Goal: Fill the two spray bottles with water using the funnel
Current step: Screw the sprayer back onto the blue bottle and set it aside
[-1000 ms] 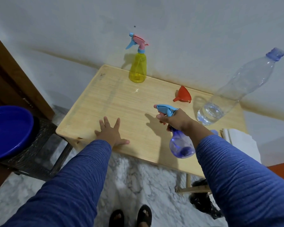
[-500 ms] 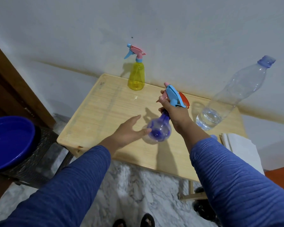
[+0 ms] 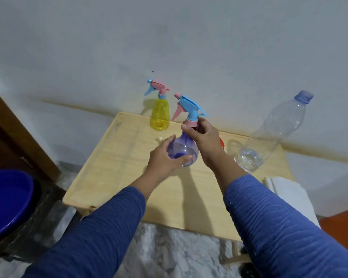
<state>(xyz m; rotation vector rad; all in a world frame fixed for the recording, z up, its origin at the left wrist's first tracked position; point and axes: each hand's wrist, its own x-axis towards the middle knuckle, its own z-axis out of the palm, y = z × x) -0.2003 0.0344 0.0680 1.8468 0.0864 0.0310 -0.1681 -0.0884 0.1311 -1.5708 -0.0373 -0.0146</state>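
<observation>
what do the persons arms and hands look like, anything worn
Both arms wear long blue sleeves of ribbed, finely striped knit, ending just short of the wrists. The left hand and right hand are bare: no gloves, rings, watch or bracelet show.

A pale grey-white wall (image 3: 189,47) fills the upper view, stained yellowish along its base. Before it stands a light wooden table (image 3: 117,169) on a grey-white marbled floor (image 3: 165,249). A dark brown wooden frame (image 3: 14,133) rises at left beside a blue basin (image 3: 6,199).

Wooden table (image 3: 117,177): yellow spray bottle (image 3: 159,115) at back, water bottle (image 3: 269,135) right
</observation>
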